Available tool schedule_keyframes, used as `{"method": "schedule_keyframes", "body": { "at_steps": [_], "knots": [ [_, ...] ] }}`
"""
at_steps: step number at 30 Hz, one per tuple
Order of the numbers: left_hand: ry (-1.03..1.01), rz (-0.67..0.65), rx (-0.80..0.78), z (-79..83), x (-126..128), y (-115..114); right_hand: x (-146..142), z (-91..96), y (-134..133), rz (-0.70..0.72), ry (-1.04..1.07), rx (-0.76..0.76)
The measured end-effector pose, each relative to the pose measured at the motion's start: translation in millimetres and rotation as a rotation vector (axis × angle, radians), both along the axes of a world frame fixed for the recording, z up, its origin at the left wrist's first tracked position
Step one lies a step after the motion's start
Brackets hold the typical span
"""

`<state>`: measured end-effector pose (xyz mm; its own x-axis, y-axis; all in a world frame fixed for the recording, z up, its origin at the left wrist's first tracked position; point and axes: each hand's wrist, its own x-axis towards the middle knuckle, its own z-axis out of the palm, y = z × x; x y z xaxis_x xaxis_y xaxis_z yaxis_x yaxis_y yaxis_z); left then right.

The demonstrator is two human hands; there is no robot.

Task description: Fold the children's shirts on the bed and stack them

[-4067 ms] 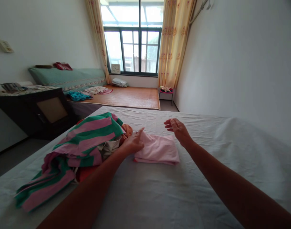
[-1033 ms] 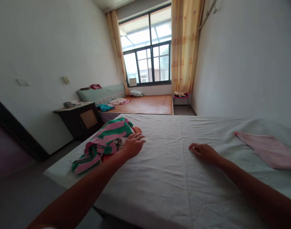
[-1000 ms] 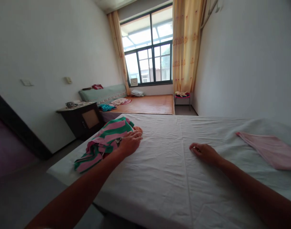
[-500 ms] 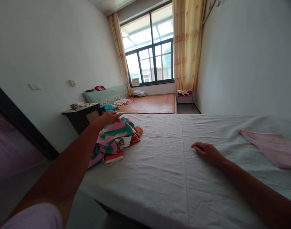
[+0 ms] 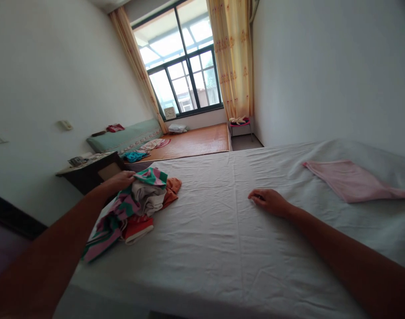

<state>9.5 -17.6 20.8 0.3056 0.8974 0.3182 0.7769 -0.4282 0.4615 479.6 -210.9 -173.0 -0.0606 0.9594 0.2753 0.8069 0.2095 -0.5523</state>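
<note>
My left hand (image 5: 122, 180) is closed on the top edge of a green and pink striped cloth (image 5: 114, 217) at the left side of the bed (image 5: 222, 248). The striped cloth hangs partly over the bed's edge. Under it lie a beige garment (image 5: 147, 198), an orange one (image 5: 171, 191) and a red one (image 5: 136, 227). My right hand (image 5: 270, 201) rests knuckles up on the white sheet in the middle, fingers curled loosely, holding nothing. A folded pink cloth (image 5: 350, 180) lies far right on the bed.
A dark bedside cabinet (image 5: 89, 173) stands left of the bed. Beyond it are a low platform with a woven mat (image 5: 196, 139), a green bolster (image 5: 122, 139), a small stool (image 5: 239, 123) and a curtained window (image 5: 182, 79). A white wall runs along the right.
My left hand went from lying on the pile to gripping the striped cloth and pulling it leftward, uncovering the beige and orange garments. The pink cloth was moved to the far right earlier. My right hand stayed put.
</note>
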Motion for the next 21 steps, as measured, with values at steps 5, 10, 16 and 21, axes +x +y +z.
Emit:
{"method": "schedule_keyframes", "body": {
  "at_steps": [5, 10, 16, 21],
  "knots": [
    [-0.171, -0.041, -0.058, 53.0, 69, 5, -2, -2.1, 3, -0.030, 0.062, -0.023],
    [-0.584, -0.230, -0.022, 66.7, 166, 0, 2, -6.3, 2, -0.014, 0.311, -0.079],
    [-0.954, -0.592, -0.204, 83.6, 233, -18, 6, 7.6, -1, -0.036, 0.620, -0.066],
    [-0.925, -0.899, -0.513, 53.9, 274, -69, -8, 30.0, -7, -0.044, 0.717, 0.168]
  ]
}}
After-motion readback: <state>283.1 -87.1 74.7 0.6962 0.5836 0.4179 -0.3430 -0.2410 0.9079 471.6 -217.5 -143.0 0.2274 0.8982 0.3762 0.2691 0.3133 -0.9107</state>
